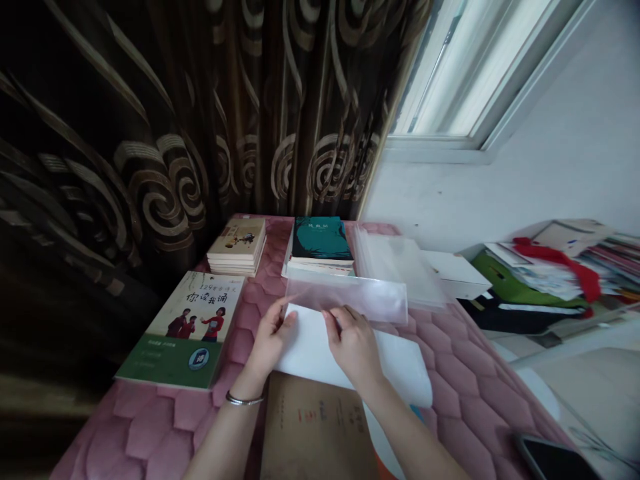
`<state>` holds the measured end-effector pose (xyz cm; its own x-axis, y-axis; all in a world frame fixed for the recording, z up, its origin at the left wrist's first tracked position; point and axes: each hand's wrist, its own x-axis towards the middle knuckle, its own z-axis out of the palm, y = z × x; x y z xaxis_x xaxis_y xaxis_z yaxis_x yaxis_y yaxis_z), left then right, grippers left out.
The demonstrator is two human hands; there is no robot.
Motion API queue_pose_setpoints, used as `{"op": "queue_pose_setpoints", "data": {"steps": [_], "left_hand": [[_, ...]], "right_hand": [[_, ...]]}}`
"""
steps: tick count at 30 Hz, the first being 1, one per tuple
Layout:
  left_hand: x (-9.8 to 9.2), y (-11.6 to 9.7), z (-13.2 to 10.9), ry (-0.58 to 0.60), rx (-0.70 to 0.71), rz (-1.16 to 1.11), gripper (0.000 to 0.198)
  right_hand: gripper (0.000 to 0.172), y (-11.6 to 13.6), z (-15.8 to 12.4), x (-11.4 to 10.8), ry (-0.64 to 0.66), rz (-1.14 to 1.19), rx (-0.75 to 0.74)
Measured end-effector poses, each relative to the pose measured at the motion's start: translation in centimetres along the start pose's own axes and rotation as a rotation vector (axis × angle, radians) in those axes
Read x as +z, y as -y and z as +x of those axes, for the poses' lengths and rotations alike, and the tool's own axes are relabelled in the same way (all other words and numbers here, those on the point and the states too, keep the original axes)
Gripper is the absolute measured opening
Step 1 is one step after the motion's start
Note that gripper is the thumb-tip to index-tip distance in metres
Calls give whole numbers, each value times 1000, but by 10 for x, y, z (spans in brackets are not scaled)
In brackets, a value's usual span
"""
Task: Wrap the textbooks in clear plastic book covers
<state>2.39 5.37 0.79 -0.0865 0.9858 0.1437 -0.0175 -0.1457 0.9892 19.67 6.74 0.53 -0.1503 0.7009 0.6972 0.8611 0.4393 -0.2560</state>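
Observation:
My left hand (271,335) is closed on the left corner of a white paper flap (403,357), where it meets a clear plastic book cover (373,300). Thumb and forefinger of my right hand (353,343) pinch together at the flap's upper edge, against the plastic. Which layers lie between those fingers I cannot tell. The plastic stretches flat beyond both hands. Below the flap lies a brown-covered book (317,427) with dark and red print. A blue and orange strip shows beside it, partly hidden by my right forearm.
Left are a green-and-cream book (183,330) and a stack of small tan books (237,247). A teal-topped stack (320,240) stands at the back, beside clear plastic covers (400,267) and a white box (457,273). A phone (553,460) lies front right on the pink quilted cloth (465,393).

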Motion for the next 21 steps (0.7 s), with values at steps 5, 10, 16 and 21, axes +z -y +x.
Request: {"op": "queue_pose_setpoints", "data": {"steps": [5, 10, 16, 21], "left_hand": [[0, 0, 1, 9, -34, -75, 43], [-1, 3, 3, -49, -70, -138, 38], [0, 6, 5, -128, 3, -41, 26], [0, 9, 6, -157, 75, 56, 23]], "right_hand": [[32, 3, 0, -2, 7, 5, -14], [27, 5, -2, -3, 33, -10, -41], [23, 4, -5, -5, 56, -31, -36], [22, 5, -6, -6, 82, -51, -22]]}}
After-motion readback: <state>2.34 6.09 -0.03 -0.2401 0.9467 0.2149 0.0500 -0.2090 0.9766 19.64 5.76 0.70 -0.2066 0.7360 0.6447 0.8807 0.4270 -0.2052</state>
